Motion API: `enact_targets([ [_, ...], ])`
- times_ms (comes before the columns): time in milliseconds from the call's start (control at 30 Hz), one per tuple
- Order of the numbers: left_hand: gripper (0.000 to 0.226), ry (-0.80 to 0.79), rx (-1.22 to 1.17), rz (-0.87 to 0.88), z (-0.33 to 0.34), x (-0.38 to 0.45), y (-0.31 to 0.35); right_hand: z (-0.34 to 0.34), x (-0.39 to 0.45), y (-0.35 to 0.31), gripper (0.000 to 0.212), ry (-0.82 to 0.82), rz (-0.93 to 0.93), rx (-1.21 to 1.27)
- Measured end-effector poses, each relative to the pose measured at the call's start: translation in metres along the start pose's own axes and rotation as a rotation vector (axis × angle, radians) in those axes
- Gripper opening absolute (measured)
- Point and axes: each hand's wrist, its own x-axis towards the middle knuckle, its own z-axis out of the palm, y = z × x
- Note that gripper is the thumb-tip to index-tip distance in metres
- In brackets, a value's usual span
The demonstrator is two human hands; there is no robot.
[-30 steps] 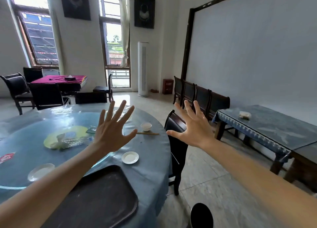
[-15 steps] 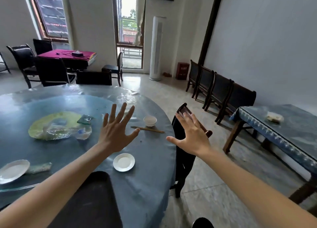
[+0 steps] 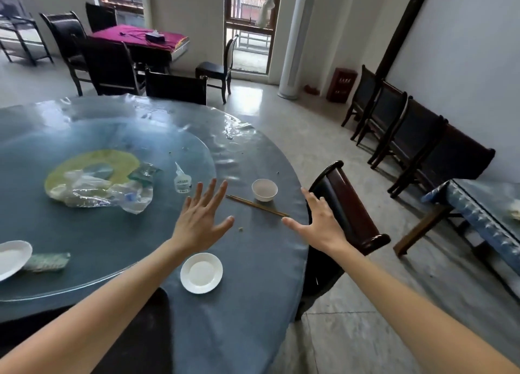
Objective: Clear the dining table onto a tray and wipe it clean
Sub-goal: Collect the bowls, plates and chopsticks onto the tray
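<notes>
Nothing looks cleared yet. The dark tray [image 3: 146,342] sits at the near edge of the bench [image 3: 253,303], under the left forearm, and the part that shows carries nothing. No cloth for wiping is in view.

The left hand [image 3: 201,221] hovers flat over the bench, fingers spread wide, holding nothing and touching nothing that can be made out. Just below its wrist lies a small white saucer [image 3: 201,273]; beyond its fingertips to the right lie the chopsticks [image 3: 257,205] and a white bowl [image 3: 264,189] — both between the two hands. Left of it sits crumpled plastic wrap [image 3: 112,193], and far left a white plate [image 3: 12,257].

The right hand [image 3: 320,227] is equally open and empty — it hangs by the bench's rim, in front of a dark chair back [image 3: 349,205].
</notes>
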Motion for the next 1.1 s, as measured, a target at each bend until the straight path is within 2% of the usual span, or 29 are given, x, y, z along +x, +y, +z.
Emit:
enact_targets([
  [233,0.086,-0.076,-0.105,-0.217,0.06,0.062,-0.005,0.033,0.117,0.031,0.099,-0.144,0.073,0.222],
  [367,0.075,-0.084,-0.182,-0.399,0.108,0.119,-0.003,0.064,0.202,0.064,0.096,-0.213,0.244,0.354],
  [433,0.06,-0.043,-0.206,-0.547,0.132,0.15,0.001,0.081,0.242,0.084,0.087,-0.256,0.337,0.384],
  [533,0.032,-0.024,-0.307,-0.865,0.167,0.194,0.006,0.101,0.286,0.113,0.067,-0.353,0.378,0.382],
  [633,0.021,-0.054,-0.448,-1.057,0.202,0.227,0.006,0.12,0.317,0.133,0.057,-0.436,0.421,0.482],
  [700,0.02,-0.053,-0.481,-1.156,0.229,0.253,0.006,0.134,0.34,0.145,0.054,-0.515,0.482,0.566],
  [800,0.022,-0.031,-0.496,-1.216,0.249,0.27,0.006,0.145,0.35,0.145,0.053,-0.561,0.511,0.648],
  [933,0.04,-0.06,-0.353,-1.253,0.272,0.294,0.002,0.163,0.366,0.15,0.046,-0.608,0.505,0.673],
  [1100,0.045,-0.073,-0.276,-1.358,0.276,0.307,-0.004,0.174,0.374,0.154,0.041,-0.617,0.477,0.808],
])
